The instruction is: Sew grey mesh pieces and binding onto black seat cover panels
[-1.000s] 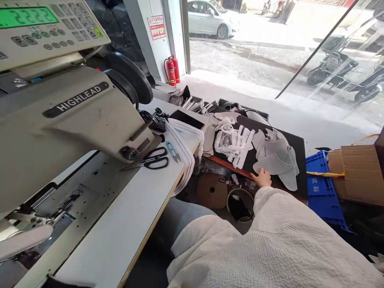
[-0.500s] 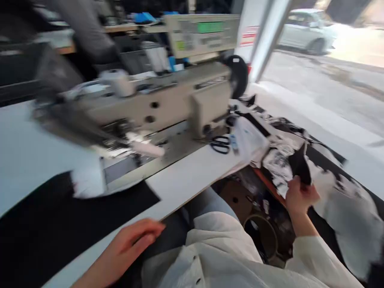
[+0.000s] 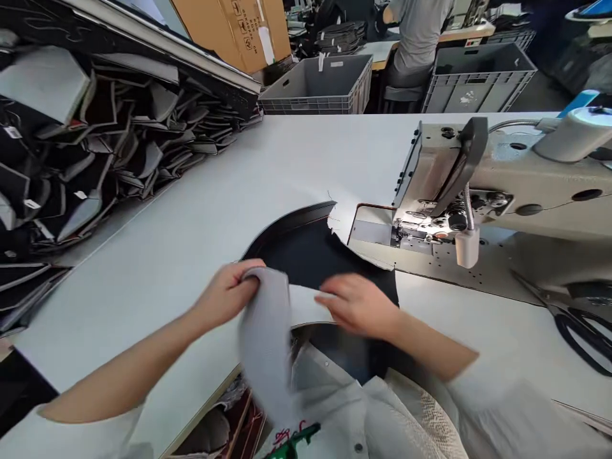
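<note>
My left hand [image 3: 234, 290] pinches the upper end of a light grey fabric piece [image 3: 265, 338], which hangs down over the table's front edge, its lower part blurred. Close to its right, my right hand [image 3: 361, 303] has curled, motion-smeared fingers; whether they grip anything is unclear. Behind both hands a curved black fabric panel [image 3: 306, 252] lies on the table, with a stitched band along its far left edge and a pale frayed edge on the right. Whether the grey piece joins this panel is hidden by the hands. A sewing machine [image 3: 478, 191] stands just beyond the panel, its needle area lit.
Black scissors [image 3: 578, 325] lie at the right on the white table [image 3: 191, 210]. Stacked black and grey fabric pieces [image 3: 95, 146] fill the left side. Grey crates [image 3: 318, 80], a cardboard box [image 3: 234, 32] and a seated person [image 3: 423, 38] are beyond the far edge.
The view has swung left from the side pile, where my right hand held a black piece. My hands are now together before the machine; my left, empty before, now holds grey fabric.
</note>
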Demonstrator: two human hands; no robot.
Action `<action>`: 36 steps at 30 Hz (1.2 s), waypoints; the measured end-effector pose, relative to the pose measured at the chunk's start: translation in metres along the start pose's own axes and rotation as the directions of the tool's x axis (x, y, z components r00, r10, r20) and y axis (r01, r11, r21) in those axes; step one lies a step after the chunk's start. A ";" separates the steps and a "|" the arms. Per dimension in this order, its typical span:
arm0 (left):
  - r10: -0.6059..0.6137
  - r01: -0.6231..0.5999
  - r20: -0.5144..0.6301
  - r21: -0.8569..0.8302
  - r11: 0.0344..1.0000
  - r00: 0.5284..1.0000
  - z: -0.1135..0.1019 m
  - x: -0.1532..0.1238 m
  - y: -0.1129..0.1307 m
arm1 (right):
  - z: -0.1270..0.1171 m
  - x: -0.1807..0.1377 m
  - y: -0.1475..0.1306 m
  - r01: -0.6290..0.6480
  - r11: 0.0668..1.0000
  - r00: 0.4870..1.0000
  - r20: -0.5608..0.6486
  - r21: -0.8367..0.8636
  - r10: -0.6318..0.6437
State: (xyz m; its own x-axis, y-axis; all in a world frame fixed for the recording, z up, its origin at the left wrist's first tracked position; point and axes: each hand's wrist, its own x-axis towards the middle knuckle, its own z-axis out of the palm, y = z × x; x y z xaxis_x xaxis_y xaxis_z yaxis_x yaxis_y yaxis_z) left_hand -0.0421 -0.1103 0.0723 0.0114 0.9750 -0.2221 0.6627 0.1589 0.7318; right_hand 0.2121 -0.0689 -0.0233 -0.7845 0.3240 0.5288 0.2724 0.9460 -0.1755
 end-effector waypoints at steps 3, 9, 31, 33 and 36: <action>0.149 -0.110 -0.064 0.411 0.905 0.987 -0.027 0.031 0.025 | 0.020 0.049 0.047 -0.226 0.954 0.965 0.087 -0.199 0.247; 0.165 -0.133 -0.003 0.573 0.809 0.986 0.001 0.119 0.041 | 0.037 0.040 0.078 -0.389 0.872 0.880 0.161 -0.297 0.448; 0.240 -0.703 0.686 0.544 0.458 0.687 0.105 0.145 0.054 | -0.050 -0.077 0.052 -0.570 0.772 0.658 0.406 -0.283 0.634; 0.296 -0.725 0.670 0.562 0.398 0.681 0.114 0.147 0.057 | -0.051 -0.083 0.049 -0.586 0.754 0.647 0.391 -0.295 0.655; 0.354 -0.732 0.642 0.568 0.377 0.680 0.131 0.147 0.069 | -0.053 -0.092 0.042 -0.621 0.718 0.606 0.387 -0.316 0.695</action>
State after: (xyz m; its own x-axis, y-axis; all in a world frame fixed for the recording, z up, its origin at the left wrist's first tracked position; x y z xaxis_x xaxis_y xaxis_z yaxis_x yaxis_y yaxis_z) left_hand 0.1036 0.0233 0.0055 0.7232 0.6195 -0.3054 0.6663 -0.7422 0.0724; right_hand 0.3258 -0.0596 -0.0352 -0.5021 0.8561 -0.1226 0.8583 0.4760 -0.1918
